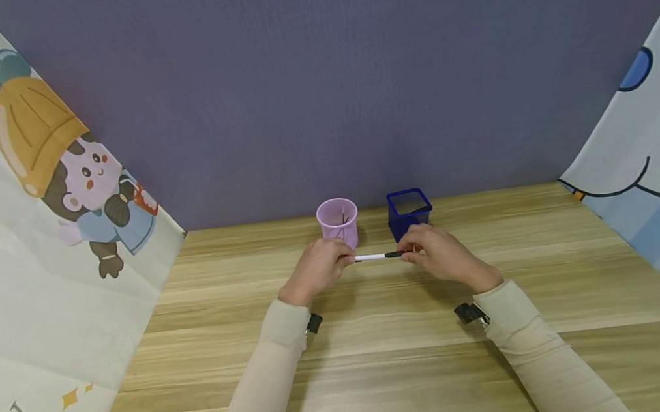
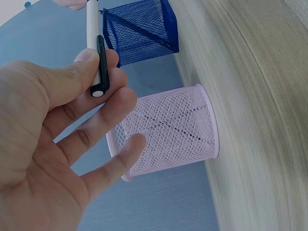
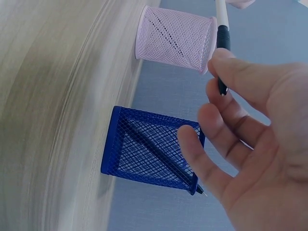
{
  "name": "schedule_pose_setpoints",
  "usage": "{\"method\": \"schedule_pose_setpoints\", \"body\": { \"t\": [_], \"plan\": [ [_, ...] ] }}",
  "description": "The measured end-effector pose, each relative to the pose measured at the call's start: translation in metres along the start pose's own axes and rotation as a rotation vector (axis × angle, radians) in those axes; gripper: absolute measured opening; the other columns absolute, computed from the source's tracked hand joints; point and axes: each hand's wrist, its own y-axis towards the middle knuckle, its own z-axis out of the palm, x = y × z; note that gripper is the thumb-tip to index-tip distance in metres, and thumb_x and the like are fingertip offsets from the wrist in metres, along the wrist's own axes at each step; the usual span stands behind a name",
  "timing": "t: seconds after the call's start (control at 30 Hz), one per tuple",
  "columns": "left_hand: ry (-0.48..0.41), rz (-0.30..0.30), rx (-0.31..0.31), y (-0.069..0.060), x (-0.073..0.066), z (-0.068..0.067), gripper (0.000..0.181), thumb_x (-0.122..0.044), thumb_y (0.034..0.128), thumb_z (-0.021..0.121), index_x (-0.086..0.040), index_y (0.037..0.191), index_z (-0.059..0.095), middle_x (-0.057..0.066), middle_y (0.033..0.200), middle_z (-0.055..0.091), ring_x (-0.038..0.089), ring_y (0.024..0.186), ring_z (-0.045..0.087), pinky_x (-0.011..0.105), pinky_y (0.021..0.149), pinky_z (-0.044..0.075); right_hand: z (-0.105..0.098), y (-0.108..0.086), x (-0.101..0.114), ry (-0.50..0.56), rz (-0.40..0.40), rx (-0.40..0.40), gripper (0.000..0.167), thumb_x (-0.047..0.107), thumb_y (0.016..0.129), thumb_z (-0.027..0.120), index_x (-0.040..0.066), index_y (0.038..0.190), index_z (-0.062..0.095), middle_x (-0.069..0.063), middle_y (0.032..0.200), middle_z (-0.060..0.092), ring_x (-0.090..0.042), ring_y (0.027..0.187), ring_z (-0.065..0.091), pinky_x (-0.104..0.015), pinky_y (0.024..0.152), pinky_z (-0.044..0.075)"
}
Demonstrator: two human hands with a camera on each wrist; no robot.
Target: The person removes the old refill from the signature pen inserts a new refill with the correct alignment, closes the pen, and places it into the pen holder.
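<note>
A white ballpoint pen (image 1: 371, 257) with a black clip and black grip is held level between both hands, above the table in front of two mesh holders. The left hand (image 1: 322, 265) pinches its clip end between thumb and fingers. At the tip end, the right hand (image 1: 441, 252) pinches the black grip, and the metal point shows in the right wrist view. Behind the left hand stands a round pink mesh pen holder (image 2: 168, 130) with thin dark sticks seen through its mesh. A square blue mesh pen holder (image 3: 149, 144), behind the right hand, has a dark pen (image 3: 159, 154) leaning inside.
Both holders stand near the back edge of the wood-grain table (image 1: 380, 372), close to a grey-blue panel (image 1: 355, 86). Cartoon-printed sheets flank the table at the left (image 1: 34, 258) and right (image 1: 644, 159).
</note>
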Motion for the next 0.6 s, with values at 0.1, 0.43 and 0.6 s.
{"method": "schedule_pose_setpoints", "body": {
  "t": [0.1,0.43,0.6],
  "plan": [
    [0.004,0.0,0.002,0.0,-0.0002,-0.0002,0.008,-0.019,0.0916,0.076,-0.013,0.093,0.081,-0.001,0.091,0.079,0.018,0.086,0.074,0.04,0.084,0.06,-0.0003,-0.0002,0.0002,-0.004,-0.002,-0.005,0.013,0.013,0.089,0.079,0.011,0.101,0.075,0.004,0.087,0.063,-0.013,0.082,0.058,-0.03,0.072,0.047],
    [0.001,-0.006,0.011,0.0003,-0.0003,-0.0003,0.008,-0.018,0.0919,0.076,-0.013,0.095,0.081,0.0,0.092,0.08,0.018,0.088,0.074,0.04,0.086,0.06,-0.001,-0.0004,0.0013,-0.017,-0.014,-0.038,0.014,0.013,0.087,0.081,0.011,0.099,0.074,0.003,0.084,0.063,-0.015,0.081,0.058,-0.03,0.07,0.047],
    [0.001,-0.003,0.007,0.0001,-0.0003,-0.0002,0.008,-0.018,0.0919,0.076,-0.013,0.094,0.081,-0.001,0.092,0.079,0.018,0.087,0.074,0.04,0.085,0.06,0.0,-0.0002,0.0012,-0.015,-0.024,-0.061,0.014,0.01,0.086,0.082,0.011,0.098,0.073,0.003,0.084,0.062,-0.018,0.08,0.058,-0.031,0.069,0.047]
  ]
}}
